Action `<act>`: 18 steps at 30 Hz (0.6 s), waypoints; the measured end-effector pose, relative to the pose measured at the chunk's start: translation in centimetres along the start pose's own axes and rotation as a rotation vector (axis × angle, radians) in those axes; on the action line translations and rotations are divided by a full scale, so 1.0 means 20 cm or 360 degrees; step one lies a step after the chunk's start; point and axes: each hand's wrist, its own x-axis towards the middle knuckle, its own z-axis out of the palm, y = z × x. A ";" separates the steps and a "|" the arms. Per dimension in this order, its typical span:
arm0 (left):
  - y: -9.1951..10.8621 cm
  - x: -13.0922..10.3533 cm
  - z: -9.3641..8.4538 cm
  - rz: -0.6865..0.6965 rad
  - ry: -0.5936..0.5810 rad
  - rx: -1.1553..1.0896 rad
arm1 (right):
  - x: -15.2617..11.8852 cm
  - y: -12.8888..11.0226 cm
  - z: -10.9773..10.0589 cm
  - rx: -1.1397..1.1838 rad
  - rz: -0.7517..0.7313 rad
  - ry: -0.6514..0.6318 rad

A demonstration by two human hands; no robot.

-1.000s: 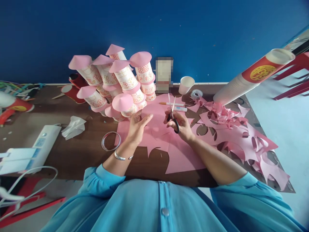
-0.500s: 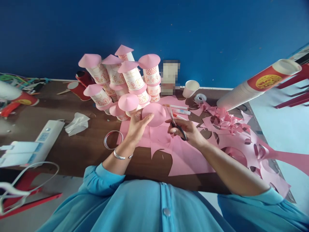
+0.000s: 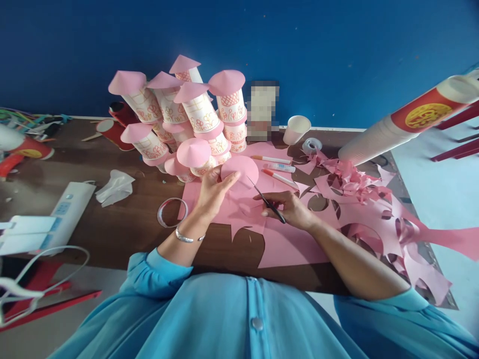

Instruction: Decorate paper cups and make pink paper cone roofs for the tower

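Observation:
My left hand (image 3: 215, 190) pinches the left edge of a round pink paper disc (image 3: 245, 171), thumb on top. My right hand (image 3: 287, 208) is closed on black-handled scissors (image 3: 272, 205), whose tips touch or lie over the disc's right part. Pink paper sheets (image 3: 292, 247) lie on the table under both hands. Just beyond my left hand stands a paper-cup castle (image 3: 202, 115) with pink cone roofs and red drawings on its white cups.
Markers (image 3: 275, 167), a white cup (image 3: 297, 129) and a small tape roll (image 3: 311, 145) lie beyond the sheets. Pink scraps (image 3: 389, 224) and a tall cup stack (image 3: 396, 127) are right. Left are a tape ring (image 3: 172, 213), crumpled tissue (image 3: 115, 188) and a power strip (image 3: 67, 214).
The scissors have turned, and their tips have come left onto the disc. The disc now shows a flatter, rounder face. The camera view has shifted slightly.

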 end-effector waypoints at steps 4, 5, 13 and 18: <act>-0.02 0.00 -0.01 -0.0055 -0.0019 0.0051 | 0.00 0.01 0.00 0.0002 0.0013 0.0020; -0.03 0.00 -0.01 -0.0073 -0.0024 0.0056 | 0.00 0.02 0.00 0.0019 0.0020 0.0017; -0.03 0.01 -0.01 -0.0131 -0.0023 0.0034 | -0.01 0.01 0.00 0.0136 0.0117 -0.0030; -0.04 0.01 -0.02 -0.0092 -0.0035 0.0067 | -0.01 0.01 0.01 0.0192 0.0139 -0.0017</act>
